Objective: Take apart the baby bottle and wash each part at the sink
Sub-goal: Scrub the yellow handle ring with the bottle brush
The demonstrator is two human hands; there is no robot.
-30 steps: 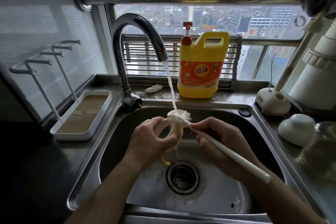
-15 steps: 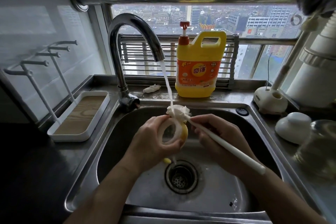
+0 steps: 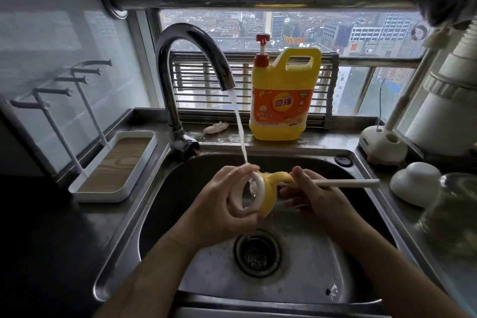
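Hands are working over the sink, left hand gripping the yellow bottle collar under the running water, right hand at its three o'clock pinching the brush handle.

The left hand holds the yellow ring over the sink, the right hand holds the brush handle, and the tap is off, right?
No, the tap is running; the head view shows its stream falling onto the yellow ring. The left hand does hold that ring, and the right hand the brush handle.
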